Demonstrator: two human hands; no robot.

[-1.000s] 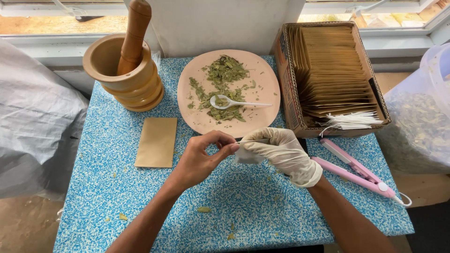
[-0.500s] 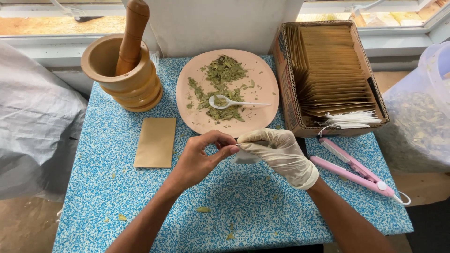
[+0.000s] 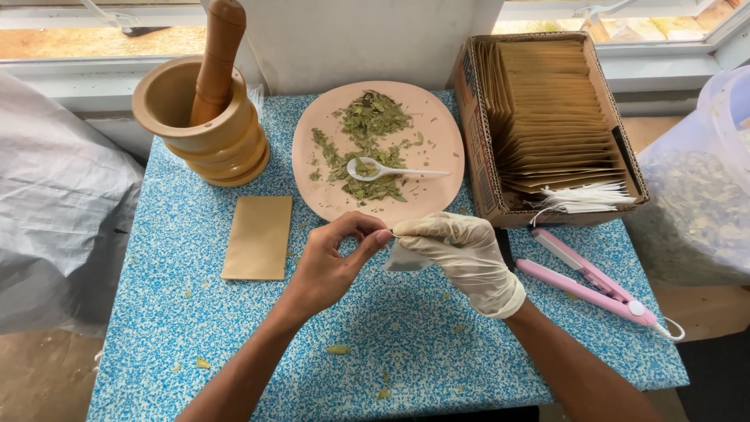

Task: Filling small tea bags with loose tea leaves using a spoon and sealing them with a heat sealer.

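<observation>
Above a blue speckled table (image 3: 234, 328), a bare left hand (image 3: 332, 262) and gloved right hand (image 3: 461, 254) pinch 1 small white filter bag (image 3: 405, 258) between fingertips, apparently to part its mouth. Dried leaves and a white spoon (image 3: 383, 169) sit on the pink plate (image 3: 437, 125) just behind, within reach.

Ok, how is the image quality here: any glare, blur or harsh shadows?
Head view: soft, even daylight, with only faint shadows under the left hand and gloved right hand. The window strip at the top is bright, nearly washed out. The plate and mortar are sharp; the small sachet between the fingers is hard to make out.
</observation>
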